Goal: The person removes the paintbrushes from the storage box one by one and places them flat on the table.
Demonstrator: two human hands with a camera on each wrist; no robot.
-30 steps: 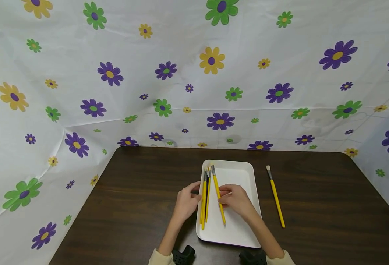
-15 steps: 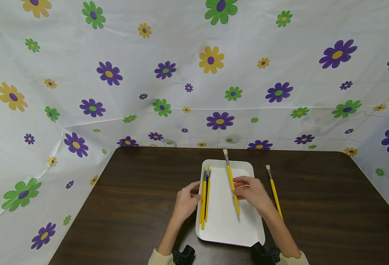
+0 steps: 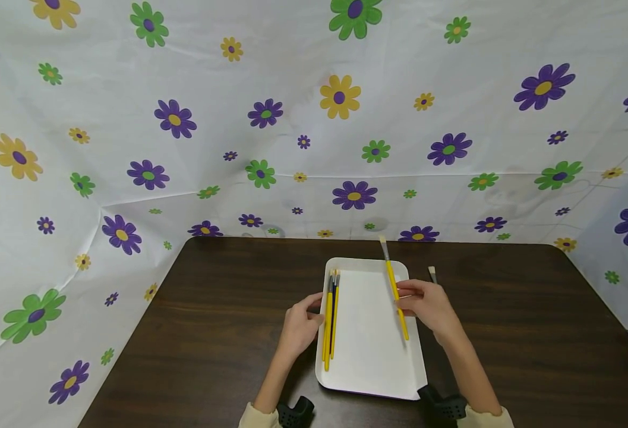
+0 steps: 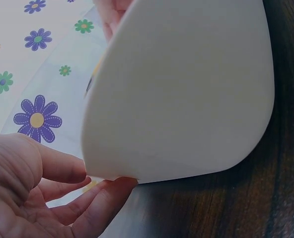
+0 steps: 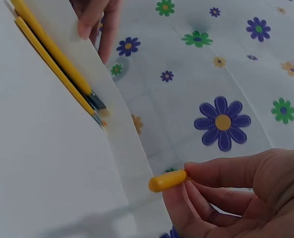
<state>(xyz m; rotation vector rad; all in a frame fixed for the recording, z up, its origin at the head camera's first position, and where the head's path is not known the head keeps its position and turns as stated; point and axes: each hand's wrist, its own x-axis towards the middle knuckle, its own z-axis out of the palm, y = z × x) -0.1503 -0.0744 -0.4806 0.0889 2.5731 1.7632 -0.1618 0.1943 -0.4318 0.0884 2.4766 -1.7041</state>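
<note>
My left hand grips the left rim of a white rectangular tray, thumb at the edge and fingers under it in the left wrist view. Several yellow-handled paintbrushes lie side by side along the tray's left wall, bristles toward the far end. Between thumb and fingers, my right hand pinches another yellow-handled paintbrush above the tray's right side, pale bristles pointing up and away. In the right wrist view, its rounded handle end juts from the fingertips.
To the right of the tray, one more paintbrush lies on the dark wooden table; my right hand and arm hide most of it. A white flowered sheet hangs behind the table and along its sides.
My right hand has carried its paintbrush from beside the other brushes across the tray to the right side. My left hand has stayed at the tray's rim.
</note>
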